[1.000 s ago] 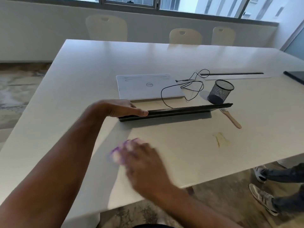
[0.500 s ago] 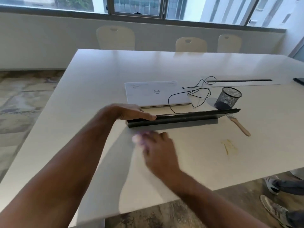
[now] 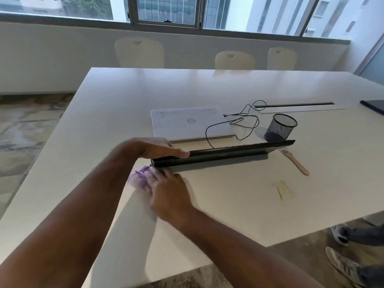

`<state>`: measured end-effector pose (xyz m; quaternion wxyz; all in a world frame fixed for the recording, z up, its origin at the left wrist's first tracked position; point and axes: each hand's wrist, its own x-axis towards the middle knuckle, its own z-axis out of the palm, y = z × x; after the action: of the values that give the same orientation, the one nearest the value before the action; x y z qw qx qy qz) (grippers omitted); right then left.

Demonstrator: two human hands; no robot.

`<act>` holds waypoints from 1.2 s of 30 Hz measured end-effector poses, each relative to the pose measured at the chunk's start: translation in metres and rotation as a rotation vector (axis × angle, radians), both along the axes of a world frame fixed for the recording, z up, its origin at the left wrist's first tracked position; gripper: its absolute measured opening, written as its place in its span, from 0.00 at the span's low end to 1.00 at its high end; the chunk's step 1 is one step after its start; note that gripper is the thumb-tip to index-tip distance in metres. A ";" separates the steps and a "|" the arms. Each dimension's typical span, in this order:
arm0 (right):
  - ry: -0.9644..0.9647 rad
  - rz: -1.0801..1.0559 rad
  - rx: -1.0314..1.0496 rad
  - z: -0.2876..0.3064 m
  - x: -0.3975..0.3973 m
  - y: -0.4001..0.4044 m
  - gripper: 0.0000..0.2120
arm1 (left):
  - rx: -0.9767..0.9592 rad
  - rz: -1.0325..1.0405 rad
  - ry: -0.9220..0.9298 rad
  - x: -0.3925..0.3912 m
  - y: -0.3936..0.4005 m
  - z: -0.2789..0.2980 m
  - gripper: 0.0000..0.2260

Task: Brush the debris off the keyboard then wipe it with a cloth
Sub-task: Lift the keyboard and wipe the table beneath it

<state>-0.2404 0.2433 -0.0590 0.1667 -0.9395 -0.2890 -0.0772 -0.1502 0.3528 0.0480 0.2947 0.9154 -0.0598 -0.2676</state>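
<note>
Daylight from a row of windows falls on a large white desk [image 3: 124, 113], on which everything is laid out. At its near left part, the left hand [image 3: 153, 149] is laid over the left end of a long, slim black keyboard [image 3: 224, 153], which is held tipped up on its long edge; the fingers are stretched along its top edge, and the underside of the grip is hidden. Just below that end, the right hand [image 3: 168, 194] is seen blurred, with a crumpled purple-and-white cloth [image 3: 140, 177] bunched under its fingers; the cloth is pressed at the lower left corner of the keyboard, though whether it touches the keyboard or the desk cannot be told. Just behind the keyboard a closed white laptop [image 3: 191, 123] is lying flat, and a thin black cable [image 3: 239, 125] is looped from it to the right. Near the right end of the keyboard a black wire-mesh pen cup [image 3: 280, 127] is standing upright. A wooden-handled paintbrush [image 3: 295, 162] is lying on the desk just beside that end, its bristles toward the keyboard. Nearer the front edge a yellowish smear [image 3: 282, 190] is visible on the desk. Three cream chairs [image 3: 139, 51] are ranged along the far side. At the lower right, on the floor, another person's sneakers [image 3: 342, 265] are seen.
</note>
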 end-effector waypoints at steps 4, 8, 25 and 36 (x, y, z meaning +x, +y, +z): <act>-0.157 -0.147 -0.045 -0.009 0.009 -0.064 0.21 | 0.121 -0.085 -0.071 0.000 -0.002 0.002 0.38; -0.176 -0.402 -0.102 -0.011 0.030 -0.150 0.19 | 0.084 -0.151 -0.099 -0.002 -0.004 -0.002 0.35; -0.025 -0.655 -0.052 -0.004 -0.038 -0.219 0.24 | 0.024 -0.066 -0.441 -0.028 0.003 -0.068 0.36; -0.229 -0.704 0.024 -0.017 -0.052 -0.268 0.22 | 0.358 -0.082 -0.536 -0.056 -0.016 -0.078 0.50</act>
<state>-0.2924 -0.0248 -0.0760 0.1076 -0.9646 0.0361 -0.2380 -0.2063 0.3366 -0.0302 0.0919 0.9874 -0.1240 -0.0350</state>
